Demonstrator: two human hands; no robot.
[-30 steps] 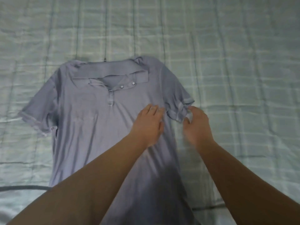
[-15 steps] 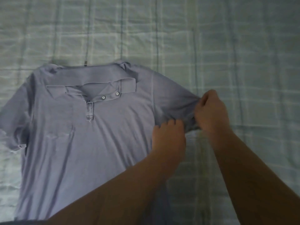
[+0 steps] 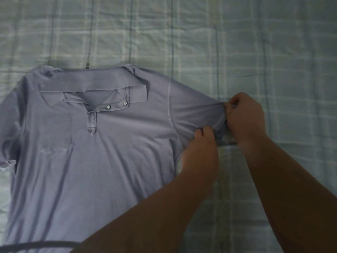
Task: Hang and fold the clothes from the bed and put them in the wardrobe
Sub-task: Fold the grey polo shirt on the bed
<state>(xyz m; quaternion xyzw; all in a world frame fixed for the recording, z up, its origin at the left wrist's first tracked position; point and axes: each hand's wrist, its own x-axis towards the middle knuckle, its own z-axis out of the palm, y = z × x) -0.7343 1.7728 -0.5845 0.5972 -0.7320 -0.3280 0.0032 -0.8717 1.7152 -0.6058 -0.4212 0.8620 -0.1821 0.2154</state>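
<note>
now the shirt (image 3: 109, 152) lies flat on the bed (image 3: 273, 42), collar toward its far edge. right hand (image 3: 244, 117) and left hand (image 3: 202, 143) both pinch the sleeve (image 3: 193, 110), stretched toward the right edge; the fold likely goes back left.

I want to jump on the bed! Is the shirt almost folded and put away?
Not nearly. Done: the purple shirt lies flat, front up, on the bed. In hand: the left hand and right hand both pinch the end of one sleeve, which is stretched out sideways. Left: no fold shows yet, so folding and putting away both remain.
</note>
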